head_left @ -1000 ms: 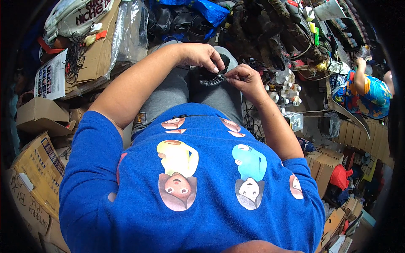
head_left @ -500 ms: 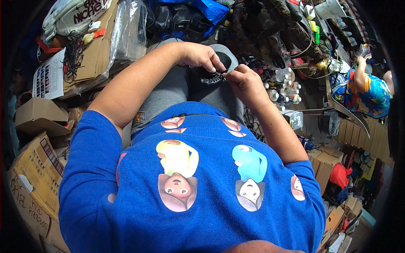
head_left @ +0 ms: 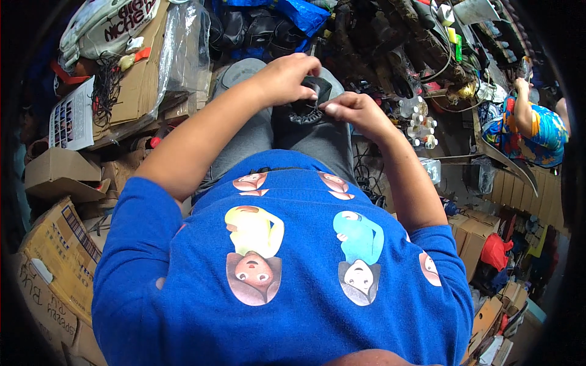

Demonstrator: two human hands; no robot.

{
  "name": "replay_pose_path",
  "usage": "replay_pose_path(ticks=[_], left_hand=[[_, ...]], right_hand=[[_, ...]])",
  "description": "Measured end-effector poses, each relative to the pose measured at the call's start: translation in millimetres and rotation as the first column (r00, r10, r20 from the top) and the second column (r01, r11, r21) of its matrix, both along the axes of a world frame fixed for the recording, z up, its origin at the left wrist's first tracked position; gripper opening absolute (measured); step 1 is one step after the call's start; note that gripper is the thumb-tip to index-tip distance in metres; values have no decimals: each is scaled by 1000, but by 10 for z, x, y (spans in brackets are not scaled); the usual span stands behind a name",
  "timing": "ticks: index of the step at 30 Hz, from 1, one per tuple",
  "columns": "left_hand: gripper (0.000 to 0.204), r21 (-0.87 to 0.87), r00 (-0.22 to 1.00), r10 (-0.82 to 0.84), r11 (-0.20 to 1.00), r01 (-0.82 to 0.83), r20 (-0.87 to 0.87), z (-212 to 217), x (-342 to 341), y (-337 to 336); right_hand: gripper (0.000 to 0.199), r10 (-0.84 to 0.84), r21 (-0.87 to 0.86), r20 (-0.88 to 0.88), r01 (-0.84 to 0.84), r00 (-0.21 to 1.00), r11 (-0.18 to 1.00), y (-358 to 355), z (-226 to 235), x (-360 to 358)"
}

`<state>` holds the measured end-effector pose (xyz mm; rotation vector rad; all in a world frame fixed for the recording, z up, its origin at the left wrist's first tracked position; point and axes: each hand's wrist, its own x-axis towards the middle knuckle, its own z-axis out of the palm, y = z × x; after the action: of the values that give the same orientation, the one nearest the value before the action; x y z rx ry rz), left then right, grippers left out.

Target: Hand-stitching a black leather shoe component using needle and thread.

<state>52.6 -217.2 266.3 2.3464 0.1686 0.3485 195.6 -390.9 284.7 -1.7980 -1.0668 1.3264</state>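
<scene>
My blue shirt [head_left: 189,262] is filling most of the view, light cartoon figures printed across its front. Grey trousers [head_left: 244,134] next: I'm sitting with both knees forward, the lap serving as work surface. Flattened cardboard [head_left: 135,79] is lying off my left side, with clear plastic [head_left: 186,49] covering its inner edge. A yellowish carton [head_left: 64,250] is leaning nearer my left elbow, an open cardboard box [head_left: 61,177] sitting just beyond it. Off to my right, another person [head_left: 540,137] in bright patterned clothing is working well apart from me. Blue sheeting [head_left: 305,17] is bunching up past my knees, beside some black leathery items [head_left: 256,30].

Left grip [head_left: 284,80]: arching over the work from the left, thumb reaching in at the opening, fingers bending above the far side. Can't tell whether it's clasping the fabric or only touching it.

Right grip [head_left: 359,114]: thumb and forefinger pinching the work at the right end of its gathered edge.

The work itself: a black gathered piece [head_left: 305,118], resting on my lap toward the right knee, between both grips, puckered edge facing me. Smallest: pale bottles [head_left: 421,125] are standing clustered to the right, beyond my right wrist.
</scene>
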Motion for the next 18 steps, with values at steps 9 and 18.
replay_pose_path(ticks=[9, 18], left_hand=[[24, 106, 963, 127, 989, -105, -236, 217, -719, 268], [43, -969, 969, 212, -182, 167, 128, 115, -294, -93]], right_hand=[[20, -250, 429, 491, 18, 835, 903, -65, -377, 108], [50, -199, -167, -979, 707, -37, 687, -39, -278, -107]])
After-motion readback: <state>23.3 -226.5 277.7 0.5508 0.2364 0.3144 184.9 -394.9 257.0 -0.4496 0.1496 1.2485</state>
